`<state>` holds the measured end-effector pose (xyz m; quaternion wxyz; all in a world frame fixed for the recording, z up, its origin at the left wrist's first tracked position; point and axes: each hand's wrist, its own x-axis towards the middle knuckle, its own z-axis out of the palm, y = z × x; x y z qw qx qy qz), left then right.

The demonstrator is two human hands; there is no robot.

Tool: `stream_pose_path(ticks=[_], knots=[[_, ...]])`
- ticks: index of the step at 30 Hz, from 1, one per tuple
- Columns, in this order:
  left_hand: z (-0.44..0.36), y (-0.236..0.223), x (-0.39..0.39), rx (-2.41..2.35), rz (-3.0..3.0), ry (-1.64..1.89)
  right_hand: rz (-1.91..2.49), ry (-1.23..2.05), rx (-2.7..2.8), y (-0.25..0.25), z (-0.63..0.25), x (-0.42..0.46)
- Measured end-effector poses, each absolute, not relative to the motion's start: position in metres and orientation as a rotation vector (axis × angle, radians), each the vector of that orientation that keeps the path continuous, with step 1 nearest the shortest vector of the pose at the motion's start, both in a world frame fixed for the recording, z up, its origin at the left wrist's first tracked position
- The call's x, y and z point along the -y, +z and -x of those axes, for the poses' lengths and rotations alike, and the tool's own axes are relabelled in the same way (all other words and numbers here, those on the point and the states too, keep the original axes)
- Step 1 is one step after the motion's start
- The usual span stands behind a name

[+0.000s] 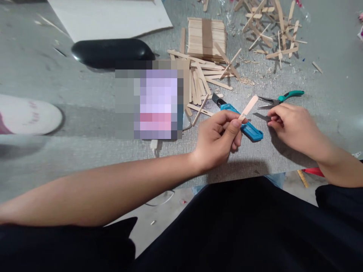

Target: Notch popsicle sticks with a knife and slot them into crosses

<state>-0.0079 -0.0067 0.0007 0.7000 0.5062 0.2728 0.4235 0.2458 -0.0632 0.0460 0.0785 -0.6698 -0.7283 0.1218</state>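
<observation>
Cool, moderate light fell on the grey surface (90, 87), apparently from above and the far side, since the left hand (219, 138) and right hand (295, 126) cast soft shadows nearward. The black case (113, 51) bore pale glare at its left end. Coarse mosaic blocks (159, 94) hid one patch, the far left looked smeared, and the dark clothing (241, 226) lost detail.

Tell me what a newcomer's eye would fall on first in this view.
Probably the bright blue plastic utility knife, lying on the grey textured table, partly hidden by the left hand, which holds a flat pale wooden stick. Next, the right hand holds a thin dark metal blade near green-handled pliers. Farther back stands a banded stack of pale wooden sticks.
</observation>
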Motion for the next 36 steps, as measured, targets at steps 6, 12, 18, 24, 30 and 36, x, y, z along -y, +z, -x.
stream_pose_path(ticks=[6,12,18,24,30,36], knots=[[0.009,0.001,0.006,-0.581,-1.173,0.946,2.005,0.359,2.168,0.045,-0.243,0.062],[0.012,-0.003,0.004,-0.430,-1.169,0.822,1.541,0.370,2.088,0.042,-0.237,0.060],[0.014,0.000,0.007,-0.362,-1.069,0.643,1.238,0.322,2.094,0.037,-0.229,0.064],[0.014,0.004,0.004,-0.324,-1.069,0.581,1.190,0.288,2.104,0.038,-0.226,0.065],[0.013,0.006,0.004,-0.312,-1.073,0.568,1.158,0.282,2.087,0.038,-0.225,0.064],[0.013,0.005,0.004,-0.309,-1.070,0.567,1.392,0.269,2.070,0.035,-0.228,0.067]])
